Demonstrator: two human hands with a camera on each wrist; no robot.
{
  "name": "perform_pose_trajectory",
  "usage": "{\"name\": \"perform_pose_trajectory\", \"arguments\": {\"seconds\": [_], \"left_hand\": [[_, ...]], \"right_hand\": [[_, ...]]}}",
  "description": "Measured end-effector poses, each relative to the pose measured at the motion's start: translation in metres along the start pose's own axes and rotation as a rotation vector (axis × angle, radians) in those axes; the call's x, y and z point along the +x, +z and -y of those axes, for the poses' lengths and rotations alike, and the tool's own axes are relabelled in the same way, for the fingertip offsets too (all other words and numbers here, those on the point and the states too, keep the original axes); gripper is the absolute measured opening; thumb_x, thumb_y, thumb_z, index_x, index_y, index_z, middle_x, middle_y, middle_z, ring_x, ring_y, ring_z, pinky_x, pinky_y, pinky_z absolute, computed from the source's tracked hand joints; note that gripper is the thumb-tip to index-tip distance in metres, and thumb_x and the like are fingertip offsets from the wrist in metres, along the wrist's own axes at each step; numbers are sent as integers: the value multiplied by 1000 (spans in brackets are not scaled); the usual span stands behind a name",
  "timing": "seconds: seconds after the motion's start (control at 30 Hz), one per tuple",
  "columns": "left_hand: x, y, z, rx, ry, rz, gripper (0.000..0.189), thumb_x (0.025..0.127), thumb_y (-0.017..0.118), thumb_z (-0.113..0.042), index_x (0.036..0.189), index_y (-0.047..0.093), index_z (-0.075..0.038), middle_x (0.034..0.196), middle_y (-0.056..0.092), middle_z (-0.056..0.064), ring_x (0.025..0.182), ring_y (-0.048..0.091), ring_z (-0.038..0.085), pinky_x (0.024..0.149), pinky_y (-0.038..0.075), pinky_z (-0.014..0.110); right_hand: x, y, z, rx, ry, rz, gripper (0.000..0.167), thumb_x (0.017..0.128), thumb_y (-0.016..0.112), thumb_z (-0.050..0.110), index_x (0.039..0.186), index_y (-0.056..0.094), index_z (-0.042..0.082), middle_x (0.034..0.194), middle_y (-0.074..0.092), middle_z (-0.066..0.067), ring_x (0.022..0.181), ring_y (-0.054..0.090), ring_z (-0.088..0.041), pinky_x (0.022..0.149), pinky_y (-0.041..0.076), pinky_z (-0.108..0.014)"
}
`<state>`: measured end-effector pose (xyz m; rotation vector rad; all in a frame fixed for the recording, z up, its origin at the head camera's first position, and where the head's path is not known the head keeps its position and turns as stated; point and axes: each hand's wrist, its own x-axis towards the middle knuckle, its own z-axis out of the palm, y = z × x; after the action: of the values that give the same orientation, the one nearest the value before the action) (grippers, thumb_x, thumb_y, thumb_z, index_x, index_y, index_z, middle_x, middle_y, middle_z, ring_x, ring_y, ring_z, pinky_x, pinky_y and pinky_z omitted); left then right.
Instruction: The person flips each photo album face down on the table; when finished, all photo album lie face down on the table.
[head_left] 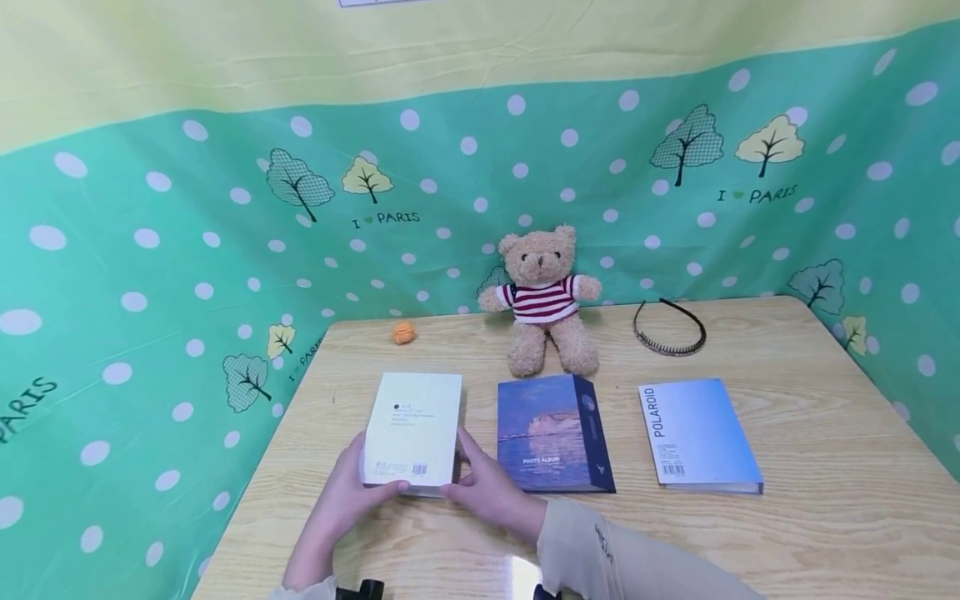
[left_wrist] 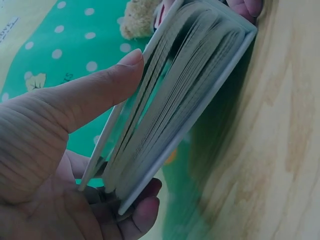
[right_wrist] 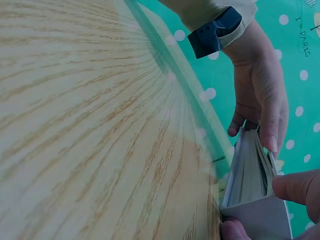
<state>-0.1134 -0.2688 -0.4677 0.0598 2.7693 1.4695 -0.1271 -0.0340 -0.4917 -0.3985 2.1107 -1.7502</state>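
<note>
Both hands hold a white photo album (head_left: 412,421), its barcode side facing up, at the left of the table. On its left edge my left hand (head_left: 348,490) has the thumb over the top cover, and in the left wrist view the fingers (left_wrist: 145,212) curl beneath the lower cover. The page edges fan apart slightly between the covers. My right hand (head_left: 491,492) grips the opposite edge, by the smooth spine; its thumb (right_wrist: 300,187) lies along the upper side in the right wrist view.
Right of the hands lie a dark blue photo album (head_left: 536,433) and a light blue Polaroid album (head_left: 697,429). Farther back are an orange scrunchie-like item (head_left: 403,332), a teddy bear (head_left: 543,300) and a black headband (head_left: 671,342). A green dotted curtain (head_left: 465,208) hangs behind the wooden table (head_left: 840,400).
</note>
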Motion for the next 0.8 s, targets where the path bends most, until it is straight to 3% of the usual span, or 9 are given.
{"name": "perform_pose_trajectory", "arguments": {"seconds": [0.3,0.57,0.8], "left_hand": [[-3,2,6,24,-58,-9,99,66,90,-27,147,37,-4,134,56,15,120,53,32,108,34,53],[-5,4,6,69,-117,-15,94,69,89,-28,145,40,-3,122,62,12,103,60,22,95,45,43],[-3,4,9,86,-120,-7,94,67,89,-29,145,42,-5,120,63,8,104,59,21,97,42,43]], "right_hand": [[-1,-1,2,-60,26,-5,91,85,75,15,156,19,11,139,48,-26,81,61,-15,64,54,-27],[-1,1,5,-59,42,-22,87,83,77,15,153,27,6,139,48,-25,80,61,-15,63,54,-27],[-2,2,7,-71,57,-28,85,83,76,17,152,29,6,140,48,-24,79,61,-14,63,54,-28]]}}
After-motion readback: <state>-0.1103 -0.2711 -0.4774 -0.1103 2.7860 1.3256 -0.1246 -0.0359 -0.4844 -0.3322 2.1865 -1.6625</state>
